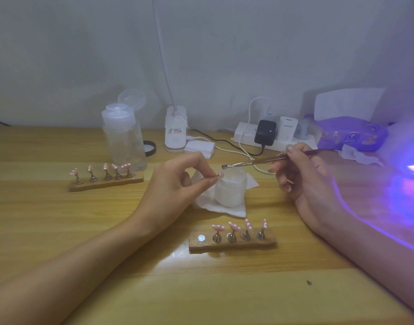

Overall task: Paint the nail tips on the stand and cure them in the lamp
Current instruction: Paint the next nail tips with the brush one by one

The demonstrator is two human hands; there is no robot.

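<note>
Head view: our left hand (177, 184) pinches a pink dotted nail tip (221, 174); our right hand (302, 177) grips a slim metal brush (255, 161). Painting step; next, we judge, a steady stroke.

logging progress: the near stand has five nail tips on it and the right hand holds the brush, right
Not quite: the head view shows the near stand carrying four nail tips, with a bare disc at its left end. The left hand pinches another tip over the jar. The right hand does hold the brush.
</note>
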